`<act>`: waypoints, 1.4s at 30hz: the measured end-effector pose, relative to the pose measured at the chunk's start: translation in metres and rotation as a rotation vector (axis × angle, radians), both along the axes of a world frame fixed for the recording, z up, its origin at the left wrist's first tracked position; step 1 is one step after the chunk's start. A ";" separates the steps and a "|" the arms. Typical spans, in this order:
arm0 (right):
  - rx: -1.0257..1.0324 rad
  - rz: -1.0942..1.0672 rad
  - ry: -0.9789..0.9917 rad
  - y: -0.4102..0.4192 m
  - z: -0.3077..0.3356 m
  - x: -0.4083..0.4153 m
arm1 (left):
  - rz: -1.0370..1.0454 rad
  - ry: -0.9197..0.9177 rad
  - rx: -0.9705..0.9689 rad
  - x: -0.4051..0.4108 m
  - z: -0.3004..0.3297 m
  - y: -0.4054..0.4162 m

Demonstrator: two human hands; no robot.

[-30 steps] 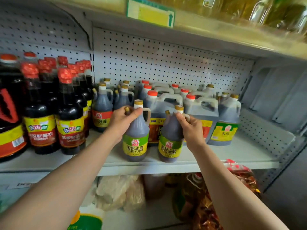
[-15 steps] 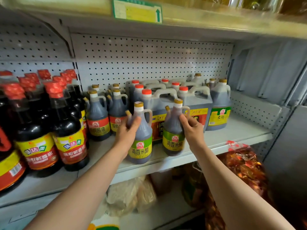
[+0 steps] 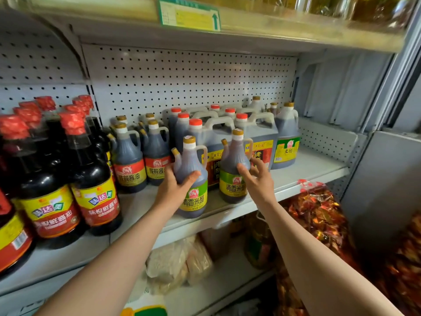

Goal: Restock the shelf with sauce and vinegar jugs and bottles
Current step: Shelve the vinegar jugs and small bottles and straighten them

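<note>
Under your hands at the shelf [image 3: 296, 179] lip, both green-label rice vinegar bottles stand upright: your left hand [image 3: 173, 188] grips the left bottle [image 3: 193, 179], while your right hand [image 3: 257, 179], fingers spread loose, only touches the right bottle [image 3: 232, 172]. Beyond your fingers, red-capped jugs [image 3: 257, 135] fill the back rows, what is behind them is hidden, and bare shelf right of your right hand suggests restocking remains.
</note>
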State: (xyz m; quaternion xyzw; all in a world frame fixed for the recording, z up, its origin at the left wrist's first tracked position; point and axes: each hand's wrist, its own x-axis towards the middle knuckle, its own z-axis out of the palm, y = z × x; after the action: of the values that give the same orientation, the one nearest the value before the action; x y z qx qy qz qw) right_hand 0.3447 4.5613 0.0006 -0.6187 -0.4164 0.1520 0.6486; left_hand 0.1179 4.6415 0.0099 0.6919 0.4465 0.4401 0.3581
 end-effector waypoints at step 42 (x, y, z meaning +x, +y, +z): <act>-0.029 0.010 0.048 -0.006 -0.005 0.347 | -0.225 -0.031 -0.204 0.295 -0.019 -0.017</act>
State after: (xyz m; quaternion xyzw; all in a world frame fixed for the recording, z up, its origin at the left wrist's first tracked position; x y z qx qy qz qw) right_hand 0.6918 4.5550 -0.0046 -0.6221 -0.4018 0.1761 0.6485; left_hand 0.4126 4.6243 -0.0095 0.6907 0.4028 0.3603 0.4804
